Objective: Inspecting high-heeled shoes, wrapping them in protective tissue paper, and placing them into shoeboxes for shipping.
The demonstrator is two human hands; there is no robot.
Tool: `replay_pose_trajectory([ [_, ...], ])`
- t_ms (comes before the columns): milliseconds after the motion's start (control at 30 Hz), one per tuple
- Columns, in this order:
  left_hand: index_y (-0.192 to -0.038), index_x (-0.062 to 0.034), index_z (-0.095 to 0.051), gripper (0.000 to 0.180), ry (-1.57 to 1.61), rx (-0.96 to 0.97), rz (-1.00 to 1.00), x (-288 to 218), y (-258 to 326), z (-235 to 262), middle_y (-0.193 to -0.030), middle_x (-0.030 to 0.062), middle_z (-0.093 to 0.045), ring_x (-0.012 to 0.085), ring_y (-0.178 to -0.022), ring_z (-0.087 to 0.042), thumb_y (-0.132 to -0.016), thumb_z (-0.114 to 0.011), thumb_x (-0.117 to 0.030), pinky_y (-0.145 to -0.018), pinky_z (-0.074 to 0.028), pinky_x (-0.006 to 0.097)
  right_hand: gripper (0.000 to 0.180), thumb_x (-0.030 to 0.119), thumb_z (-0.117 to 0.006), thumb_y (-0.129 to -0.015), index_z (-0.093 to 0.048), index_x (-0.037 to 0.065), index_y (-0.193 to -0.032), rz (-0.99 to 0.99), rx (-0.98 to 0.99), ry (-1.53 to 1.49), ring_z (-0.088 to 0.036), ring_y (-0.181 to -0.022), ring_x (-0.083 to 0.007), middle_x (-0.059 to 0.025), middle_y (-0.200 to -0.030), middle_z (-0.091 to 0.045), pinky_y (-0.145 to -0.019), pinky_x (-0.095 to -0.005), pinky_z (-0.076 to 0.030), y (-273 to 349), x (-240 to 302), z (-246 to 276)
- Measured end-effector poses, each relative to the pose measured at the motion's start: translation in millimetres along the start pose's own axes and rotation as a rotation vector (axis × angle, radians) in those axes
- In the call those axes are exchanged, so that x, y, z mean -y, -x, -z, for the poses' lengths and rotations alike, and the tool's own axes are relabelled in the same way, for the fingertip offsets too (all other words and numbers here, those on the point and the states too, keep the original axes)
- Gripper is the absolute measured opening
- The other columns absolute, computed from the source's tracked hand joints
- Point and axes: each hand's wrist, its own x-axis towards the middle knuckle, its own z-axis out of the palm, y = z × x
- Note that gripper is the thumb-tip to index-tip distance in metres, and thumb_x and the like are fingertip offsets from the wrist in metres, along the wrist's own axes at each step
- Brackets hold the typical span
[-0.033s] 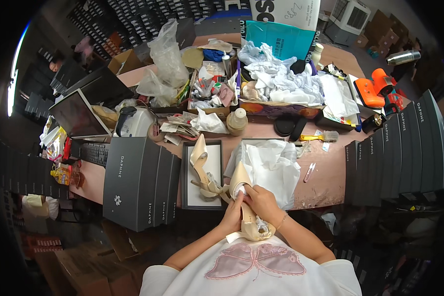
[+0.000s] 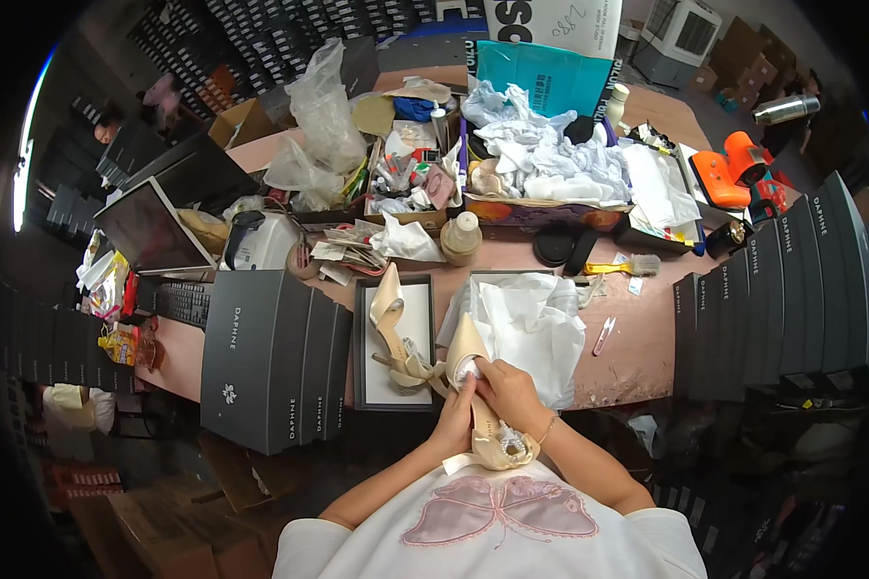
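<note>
A beige pointed-toe high-heeled shoe [image 2: 467, 340] is held close to my chest, toe pointing away from me. Its ankle strap and heel end [image 2: 495, 446] lie against my shirt. My left hand [image 2: 451, 423] is closed around its left side, thumb at the opening. At the right side, my right hand [image 2: 510, 394] is closed with its fingers at the opening of the toe, by a white wad [image 2: 469, 369], likely paper. The matching beige shoe [image 2: 388, 307] lies in an open dark shoebox [image 2: 372, 389] to the left. White tissue paper [image 2: 536, 323] spreads beyond my right hand.
Dark shoeboxes [image 2: 251, 357] stand at the left and more shoeboxes [image 2: 782, 299] at the right. Beyond are a bottle [image 2: 461, 239], a yellow brush [image 2: 623, 266], small snips [image 2: 604, 336] and a carton of crumpled white paper [image 2: 550, 214]. A monitor [image 2: 154, 227] stands far left.
</note>
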Motion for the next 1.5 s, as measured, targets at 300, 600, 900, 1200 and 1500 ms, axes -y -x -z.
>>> replay_pose_trajectory([
  [300,-0.104,-0.0085,-0.053,0.052,0.003,0.161,0.018,-3.8,2.7,-22.4,-0.093,0.0076,-0.06,0.0186,-0.082,-0.061,-0.098,-0.029,-0.054,-0.074,-0.052,0.034,0.025,0.024,-0.074,-0.072,-0.063,0.007,-0.088,0.108,-0.179,0.177,-0.057,-0.062,-0.025,-0.0063,-0.072,-0.055,-0.057,-0.0348,-0.046,-0.6,-5.3,16.6],
  [600,-0.109,-0.0066,-0.052,0.048,-0.358,0.132,0.054,-9.0,-5.2,-29.0,-0.079,0.0078,-0.062,0.0166,-0.064,-0.063,-0.098,-0.037,-0.051,-0.058,-0.053,0.028,0.045,0.009,-0.07,-0.078,-0.057,0.004,-0.121,-0.043,-0.227,-0.184,-0.056,-0.109,-0.0374,-0.022,-0.123,-0.054,-0.09,-0.0379,-0.047,-14.2,-10.9,27.5],
  [900,-0.117,0.0022,-0.054,0.049,-0.201,0.328,-0.117,-66.0,-33.4,-36.2,-0.1,0.0122,-0.064,0.0201,-0.079,-0.064,-0.098,-0.042,-0.041,-0.066,-0.054,0.031,0.057,0.008,-0.067,-0.075,-0.054,0.018,-0.129,0.246,-0.148,0.16,-0.045,-0.125,-0.036,-0.0142,-0.138,-0.045,-0.1,-0.0446,-0.04,-4.8,4.5,80.7],
  [1200,-0.123,-0.0021,-0.053,0.04,-0.803,0.377,-0.032,-61.9,-20.3,20.7,-0.121,0.0116,-0.055,0.0211,-0.113,-0.052,-0.097,-0.047,-0.032,-0.1,-0.039,0.036,0.048,0.01,-0.068,-0.069,-0.066,0.019,-0.116,0.299,-0.084,0.017,-0.043,-0.125,-0.0398,-0.011,-0.133,-0.05,-0.104,-0.0468,-0.037,22.3,-12.4,37.5],
  [1500,-0.109,-0.0145,-0.066,0.034,-2.36,0.044,-0.675,-132.6,-84.7,154.3,-0.144,0.0127,-0.038,0.0331,-0.141,-0.019,-0.077,-0.059,-0.006,-0.108,-0.009,0.065,0.046,0.004,-0.071,-0.075,-0.056,0.002,-0.118,-0.272,-0.001,-0.505,-0.055,-0.113,-0.0284,-0.0158,-0.124,-0.055,-0.095,-0.0363,-0.044,38.0,-18.3,36.4],
])
